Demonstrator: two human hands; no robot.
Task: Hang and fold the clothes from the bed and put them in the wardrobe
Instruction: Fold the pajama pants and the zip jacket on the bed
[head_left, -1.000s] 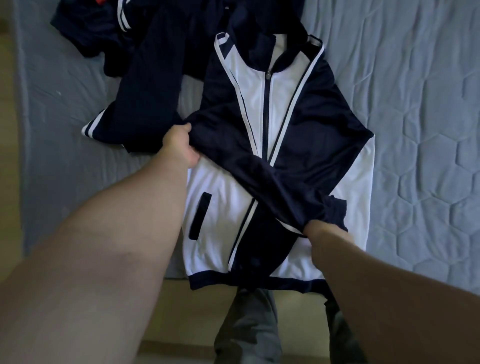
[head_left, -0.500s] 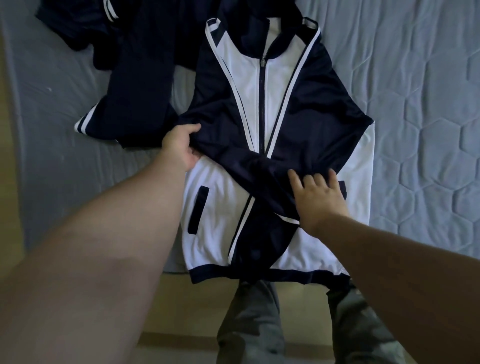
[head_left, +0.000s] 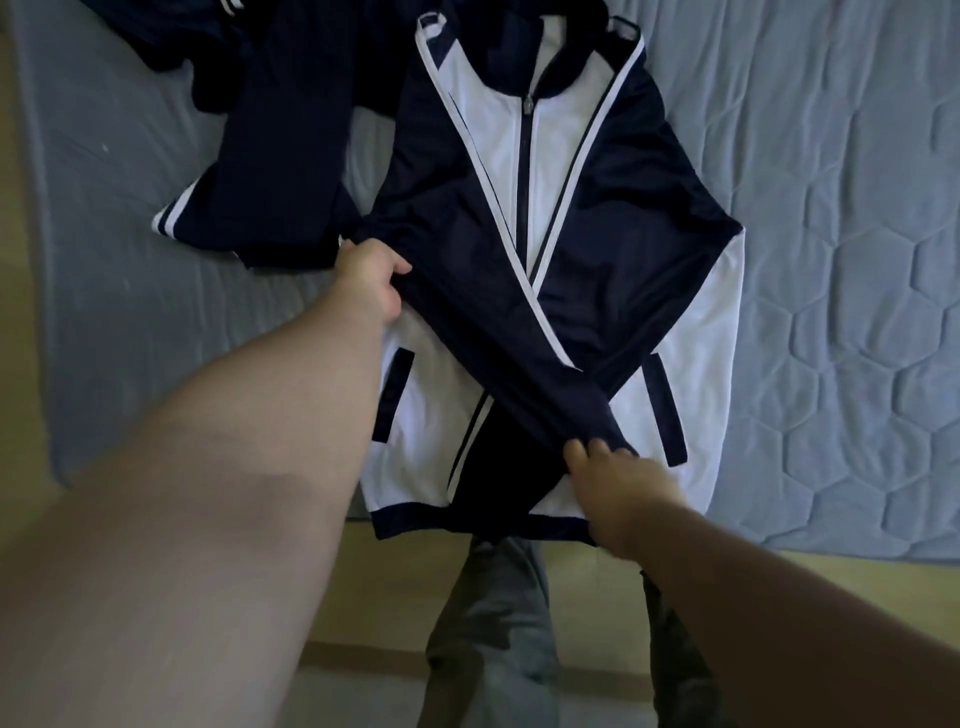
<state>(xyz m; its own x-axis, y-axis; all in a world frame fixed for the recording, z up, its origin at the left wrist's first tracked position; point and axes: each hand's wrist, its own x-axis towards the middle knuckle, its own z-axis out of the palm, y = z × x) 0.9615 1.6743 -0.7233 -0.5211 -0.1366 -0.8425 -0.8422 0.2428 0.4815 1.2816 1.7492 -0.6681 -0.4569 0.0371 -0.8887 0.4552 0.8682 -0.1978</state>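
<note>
Folding step: I judge the sleeves are being laid in, so the track jacket (head_left: 524, 156) becomes a narrow packet for the wardrobe.
Jacket place: front up on the bed (head_left: 831, 260), hem at the near edge.
Left hand (head_left: 371, 280): grips the upper sleeve (head_left: 493, 338) at its fold, I think to keep it in place.
Right hand (head_left: 618, 483): fingertips at the cuff; pinching or only pressing, I cannot tell.
Counts: one jacket spread, two sleeves crossed, two pockets (head_left: 393, 392), one navy garment heap (head_left: 280, 156) beyond.
</note>
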